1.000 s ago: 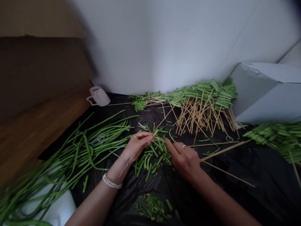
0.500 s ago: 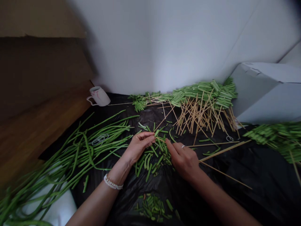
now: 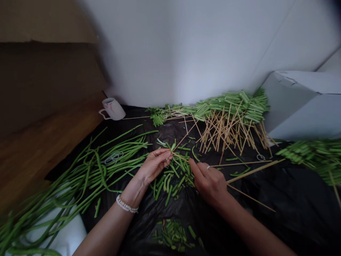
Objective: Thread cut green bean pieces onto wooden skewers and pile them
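Observation:
My left hand (image 3: 157, 164), with a beaded bracelet at its wrist, pinches a short piece of green long bean (image 3: 173, 146) between thumb and fingers. My right hand (image 3: 209, 180), wearing a ring, is closed round a thin bamboo skewer (image 3: 181, 155). The skewer's front end reaches the bean piece at my left fingertips; whether it has pierced the bean I cannot tell. Its back end sticks out behind my right hand. Beneath both hands lies a loose heap of cut bean pieces (image 3: 168, 185).
Uncut long beans (image 3: 87, 174) spread across the left. Skewered beans (image 3: 231, 103) are piled against the wall, with more (image 3: 314, 154) at the right. A mug (image 3: 113, 109) stands at the back left, a white box (image 3: 301, 103) at the back right. Small offcuts (image 3: 173, 234) lie in front.
The skewer's back end has slid toward my right hand, so less of it sticks out behind. My left hand has shifted slightly left, while my right hand is nearly still.

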A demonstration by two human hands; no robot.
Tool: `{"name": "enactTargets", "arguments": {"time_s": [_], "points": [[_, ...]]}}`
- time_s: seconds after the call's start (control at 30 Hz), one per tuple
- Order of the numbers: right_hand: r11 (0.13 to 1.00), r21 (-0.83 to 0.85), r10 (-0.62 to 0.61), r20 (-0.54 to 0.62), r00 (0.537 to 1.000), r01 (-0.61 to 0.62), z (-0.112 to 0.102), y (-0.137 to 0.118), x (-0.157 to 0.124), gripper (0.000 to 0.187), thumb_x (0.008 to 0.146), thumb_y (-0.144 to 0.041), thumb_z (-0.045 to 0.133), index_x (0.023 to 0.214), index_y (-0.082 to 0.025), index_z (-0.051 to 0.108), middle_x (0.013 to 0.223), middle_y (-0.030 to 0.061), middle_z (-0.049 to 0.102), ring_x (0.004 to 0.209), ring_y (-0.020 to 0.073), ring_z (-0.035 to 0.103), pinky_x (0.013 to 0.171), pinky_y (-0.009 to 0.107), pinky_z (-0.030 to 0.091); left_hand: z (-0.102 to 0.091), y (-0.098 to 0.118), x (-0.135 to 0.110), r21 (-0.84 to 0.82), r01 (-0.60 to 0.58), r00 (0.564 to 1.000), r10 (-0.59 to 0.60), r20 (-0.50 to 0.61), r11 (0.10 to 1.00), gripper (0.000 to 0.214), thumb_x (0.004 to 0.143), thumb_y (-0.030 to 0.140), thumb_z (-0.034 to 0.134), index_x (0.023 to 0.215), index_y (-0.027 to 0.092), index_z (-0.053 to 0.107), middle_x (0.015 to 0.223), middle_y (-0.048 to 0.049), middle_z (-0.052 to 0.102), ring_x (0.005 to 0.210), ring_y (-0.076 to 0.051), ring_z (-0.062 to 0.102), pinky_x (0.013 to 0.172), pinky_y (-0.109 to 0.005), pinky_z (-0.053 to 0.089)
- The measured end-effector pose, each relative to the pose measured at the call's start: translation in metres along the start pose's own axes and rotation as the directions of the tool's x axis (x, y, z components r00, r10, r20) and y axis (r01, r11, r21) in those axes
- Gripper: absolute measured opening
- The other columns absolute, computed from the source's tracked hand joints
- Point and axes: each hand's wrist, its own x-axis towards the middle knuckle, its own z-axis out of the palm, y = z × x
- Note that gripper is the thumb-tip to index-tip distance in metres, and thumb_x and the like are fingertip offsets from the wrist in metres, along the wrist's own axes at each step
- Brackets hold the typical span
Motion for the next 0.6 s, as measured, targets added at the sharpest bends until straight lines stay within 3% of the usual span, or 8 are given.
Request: {"name": "enactTargets", "arguments": {"time_s": [0.47,0.6], "points": [[0.999,0.029,-0.015,-0.031,0.999,0.016,-0.003,-0.002,0.002,0.033,0.085,-0.004,0.045,0.116,-0.007,0.056,0.071,0.0013,0.058,0.061,0.0126,0.045,0.055,0.03,0.03,0.001,-0.005,-0.003,0.029,0.033,0.996,-0.036,0.076,0.999,0.018,0.065,0.018,0.082,0.078,0.013,0.071,0.075,-0.0026,0.069,0.065,-0.007,0.062,0.064,-0.017,0.049],[0.998,0.055,-0.031,-0.012,0.999,0.032,-0.002,-0.005,0.002,0.032,0.085,-0.004,0.045,0.115,-0.006,0.057,0.069,0.0012,0.057,0.061,0.0129,0.045,0.056,0.03,0.031,0.009,-0.014,-0.007,0.117,0.041,0.992,-0.055,0.117,0.992,0.018,0.063,0.02,0.083,0.074,0.012,0.071,0.074,-0.0026,0.069,0.066,-0.008,0.062,0.067,-0.019,0.048]]}}
